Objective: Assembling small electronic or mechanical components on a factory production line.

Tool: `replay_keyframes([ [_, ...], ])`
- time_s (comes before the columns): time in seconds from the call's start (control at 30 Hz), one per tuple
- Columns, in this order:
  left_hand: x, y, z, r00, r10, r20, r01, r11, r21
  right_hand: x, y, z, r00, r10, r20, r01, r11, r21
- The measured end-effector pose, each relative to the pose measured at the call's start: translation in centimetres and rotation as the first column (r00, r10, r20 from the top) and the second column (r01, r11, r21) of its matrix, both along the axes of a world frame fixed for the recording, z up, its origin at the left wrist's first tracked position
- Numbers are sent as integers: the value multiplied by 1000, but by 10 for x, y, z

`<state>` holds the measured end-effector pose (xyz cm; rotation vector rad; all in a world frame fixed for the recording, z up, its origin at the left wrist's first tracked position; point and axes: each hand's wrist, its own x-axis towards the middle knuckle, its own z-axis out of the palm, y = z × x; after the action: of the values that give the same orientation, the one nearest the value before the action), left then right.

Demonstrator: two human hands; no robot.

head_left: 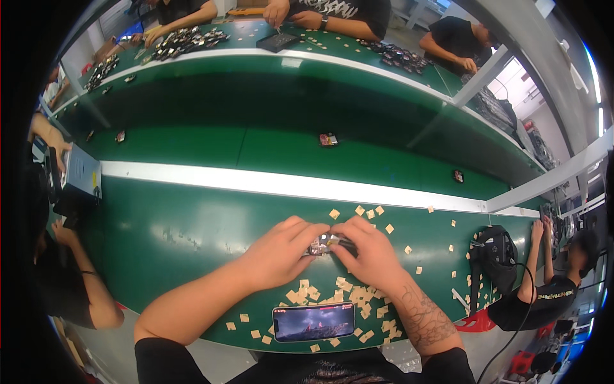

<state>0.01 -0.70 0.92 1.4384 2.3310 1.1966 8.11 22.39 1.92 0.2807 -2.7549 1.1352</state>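
Observation:
Between my two hands, above the green table, is a small electronic assembly with silvery and dark parts. My left hand is closed on its left side, thumb below and fingers above. My right hand pinches at its right side, where something dark shows under the fingers; whether that is a tool or part of the assembly I cannot tell. Small pale-yellow square pieces lie in a loose heap just below my hands. A smartphone showing a dark, cloudy video lies at the near table edge.
Beyond a white rail runs a green conveyor belt carrying a few small assemblies. A black bag sits on the table at right. Co-workers sit left, right and across, where piles of small parts lie.

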Motion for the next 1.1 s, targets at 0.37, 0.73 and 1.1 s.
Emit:
replay_keyframes([
  [0.37,2,1,-3,991,-12,-132,5,998,-56,4,3,-15,988,-14,155,45,978,-202],
  [0.73,4,1,-6,976,-9,-219,-4,998,-58,-1,20,7,966,103,236,-56,979,-195],
  [1.1,5,5,-5,949,-37,-313,2,994,-113,4,-3,2,1000,30,-8,-29,998,46],
])
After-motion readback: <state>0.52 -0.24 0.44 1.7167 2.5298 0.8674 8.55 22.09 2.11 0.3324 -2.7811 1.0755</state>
